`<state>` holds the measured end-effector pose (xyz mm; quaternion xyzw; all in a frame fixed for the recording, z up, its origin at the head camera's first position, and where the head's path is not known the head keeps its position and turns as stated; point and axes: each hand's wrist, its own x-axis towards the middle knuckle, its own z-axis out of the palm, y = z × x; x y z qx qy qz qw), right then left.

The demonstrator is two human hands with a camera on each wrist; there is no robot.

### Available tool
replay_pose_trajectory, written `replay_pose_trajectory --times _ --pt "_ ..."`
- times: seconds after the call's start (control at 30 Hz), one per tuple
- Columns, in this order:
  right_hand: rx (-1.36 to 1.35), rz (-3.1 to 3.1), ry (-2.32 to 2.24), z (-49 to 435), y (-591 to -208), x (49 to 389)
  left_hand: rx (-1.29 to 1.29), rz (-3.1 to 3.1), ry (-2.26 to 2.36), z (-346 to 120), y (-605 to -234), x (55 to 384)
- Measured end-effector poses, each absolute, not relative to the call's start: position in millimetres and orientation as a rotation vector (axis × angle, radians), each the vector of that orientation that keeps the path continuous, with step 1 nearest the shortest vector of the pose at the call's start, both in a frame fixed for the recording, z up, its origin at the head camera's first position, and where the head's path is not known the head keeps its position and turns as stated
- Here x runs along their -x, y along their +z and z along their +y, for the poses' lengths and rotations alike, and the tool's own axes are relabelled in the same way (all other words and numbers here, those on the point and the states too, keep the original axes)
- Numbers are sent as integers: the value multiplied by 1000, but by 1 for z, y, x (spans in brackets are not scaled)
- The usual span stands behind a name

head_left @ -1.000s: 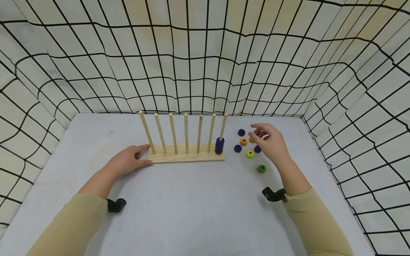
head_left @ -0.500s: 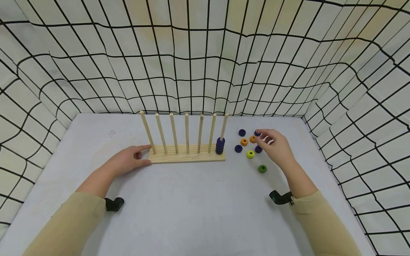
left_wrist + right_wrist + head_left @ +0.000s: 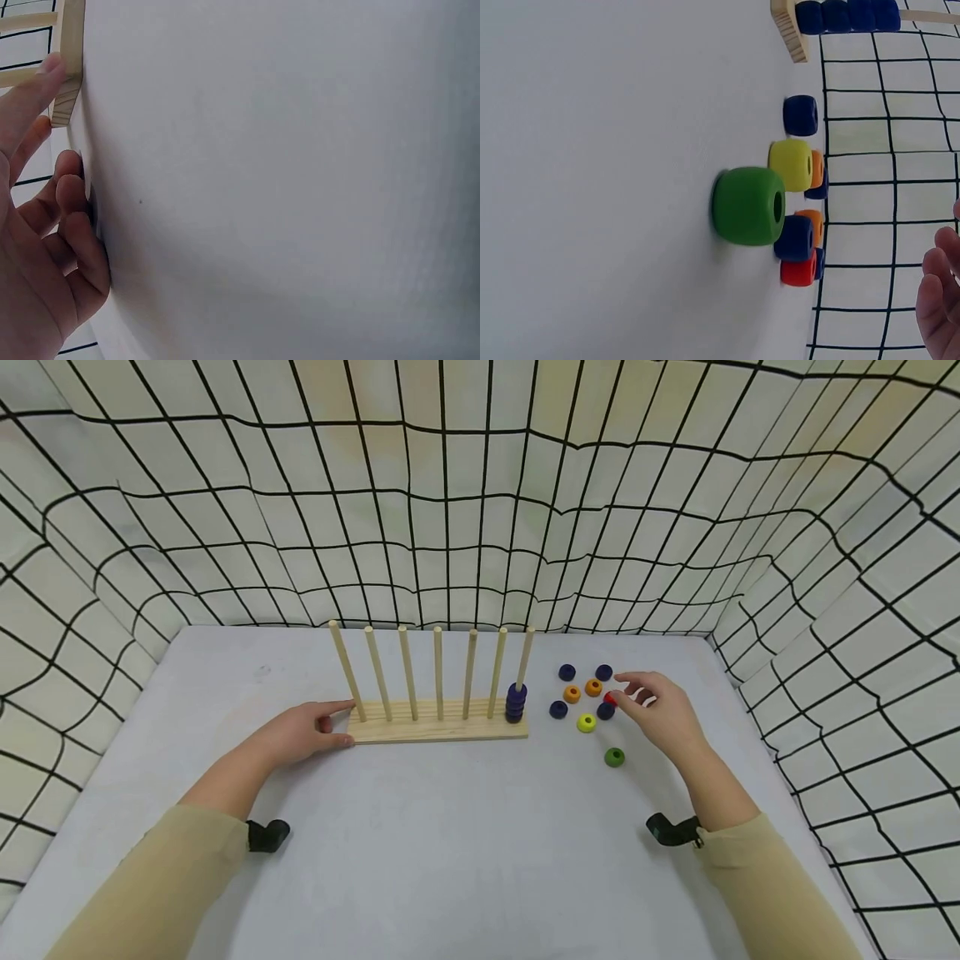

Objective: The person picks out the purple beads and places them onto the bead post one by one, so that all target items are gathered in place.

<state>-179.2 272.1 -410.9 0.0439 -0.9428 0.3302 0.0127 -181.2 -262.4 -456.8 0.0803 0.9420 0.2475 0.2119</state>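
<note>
Left hand [image 3: 303, 735] pinches the end of the wooden peg rack [image 3: 420, 732], thumb at the near edge, forefinger at the far one. Over on the right, the right hand [image 3: 660, 708] hangs beside the loose beads, fingers loosely bent, nothing in them. The red bead [image 3: 799, 271] sits on the tabletop [image 3: 450, 843] right at its thumb in the head view, and snug against a dark blue bead [image 3: 794, 238]. That's the danger: a low, hurried fingertip could knock the pair apart, and these rounded beads look likely to roll. The green bead [image 3: 614, 757], out nearer the forearm, could catch a dragging wrist. And if the left pinch slips, the rack might skid, though the four stacked blue beads [image 3: 515, 702] look secure on their peg.
</note>
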Motion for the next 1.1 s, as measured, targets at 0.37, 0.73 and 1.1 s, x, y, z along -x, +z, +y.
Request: replay_pose_trajectory --times 0.37,0.73,1.1 --pt "-206 -3039 914 290 -418 180 -214 2626 697 -257 -456 183" --pt "-264 -3170 816 289 -425 185 -215 2635 698 -260 -453 181" --pt "-195 -3270 768 287 -435 192 -202 2619 713 -258 -453 179"
